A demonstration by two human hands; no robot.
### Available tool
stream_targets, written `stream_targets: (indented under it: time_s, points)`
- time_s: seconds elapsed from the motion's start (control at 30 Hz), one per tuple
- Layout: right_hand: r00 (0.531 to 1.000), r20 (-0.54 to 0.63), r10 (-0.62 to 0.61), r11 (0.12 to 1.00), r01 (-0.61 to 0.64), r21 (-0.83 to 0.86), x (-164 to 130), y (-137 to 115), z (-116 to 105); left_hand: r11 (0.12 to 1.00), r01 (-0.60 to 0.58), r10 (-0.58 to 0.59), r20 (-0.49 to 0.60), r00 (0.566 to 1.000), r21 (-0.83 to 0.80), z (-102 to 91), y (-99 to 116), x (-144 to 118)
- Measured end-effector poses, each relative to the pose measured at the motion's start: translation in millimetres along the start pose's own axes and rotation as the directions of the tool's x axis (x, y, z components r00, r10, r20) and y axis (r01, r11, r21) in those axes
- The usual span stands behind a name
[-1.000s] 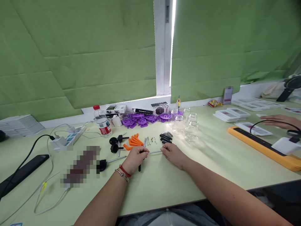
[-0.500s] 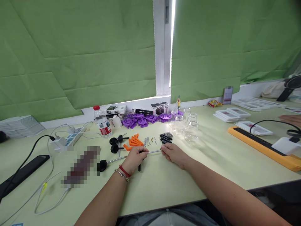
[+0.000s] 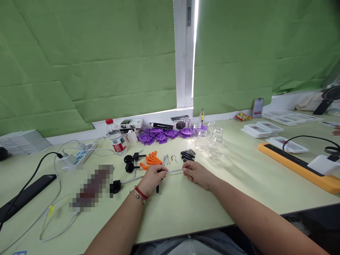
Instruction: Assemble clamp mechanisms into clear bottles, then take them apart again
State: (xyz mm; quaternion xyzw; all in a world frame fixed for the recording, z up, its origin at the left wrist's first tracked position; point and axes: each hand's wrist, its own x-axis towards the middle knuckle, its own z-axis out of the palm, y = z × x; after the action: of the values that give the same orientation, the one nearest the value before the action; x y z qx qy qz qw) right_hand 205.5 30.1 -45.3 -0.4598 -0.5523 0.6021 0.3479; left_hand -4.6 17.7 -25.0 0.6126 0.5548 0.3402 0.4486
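A thin metal rod (image 3: pixel 174 171) runs across the table in front of me, a black round-headed piece (image 3: pixel 115 186) at its left end. My left hand (image 3: pixel 154 179) is closed around its middle, and a black part (image 3: pixel 157 188) sticks out below the fingers. At the right end, the fingertips of my right hand (image 3: pixel 195 172) pinch the rod; whether a small piece sits there is hidden. Just beyond my hands lie orange crank-shaped pieces (image 3: pixel 154 158), short metal pins (image 3: pixel 166 159), tiny fittings (image 3: pixel 174 158) and black handles (image 3: pixel 187 155). More black pieces (image 3: pixel 129 167) rest left of the orange ones.
Purple wheel-like parts (image 3: pixel 155 136) and clear jars (image 3: pixel 216 147) stand farther back. On the left are a water bottle (image 3: pixel 117 138), a power strip (image 3: pixel 83 156) and cables. An orange-edged bar (image 3: pixel 297 166) lies right, with another person's hand (image 3: pixel 336 130) at the frame edge.
Both my hands and the rod stay almost where they were. At the right edge, the other person's hand has drawn back mostly out of view.
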Motion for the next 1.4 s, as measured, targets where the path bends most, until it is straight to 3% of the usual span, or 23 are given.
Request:
stream_targets:
  time_s: [0.5,0.73,0.93,1.23,1.4]
  points:
    - [1.000,0.007,0.004,0.997,-0.004,-0.073,1.5,3.6,-0.6,1.000,-0.008,0.008,-0.002,1.000,0.015,0.4,0.3,-0.3]
    - [1.000,0.028,0.000,0.997,0.002,-0.077,1.6,4.1,-1.1,0.988,-0.019,0.020,0.005,1.000,-0.151,-2.6,2.5,0.2]
    - [0.998,0.016,-0.062,0.998,0.062,-0.014,-0.7,1.3,-0.9,0.992,-0.027,0.028,0.007,1.000,-0.124,-4.4,3.0,-1.2]
    - [0.997,-0.007,-0.078,0.996,0.078,-0.041,0.5,2.5,-0.1,0.966,0.016,-0.048,-0.117,0.992,-0.257,-5.2,0.8,3.5]
    - [0.988,-0.032,-0.154,0.987,0.152,-0.046,1.0,2.3,0.6,0.954,0.038,-0.055,-0.049,0.997,-0.298,-5.1,2.1,1.6]
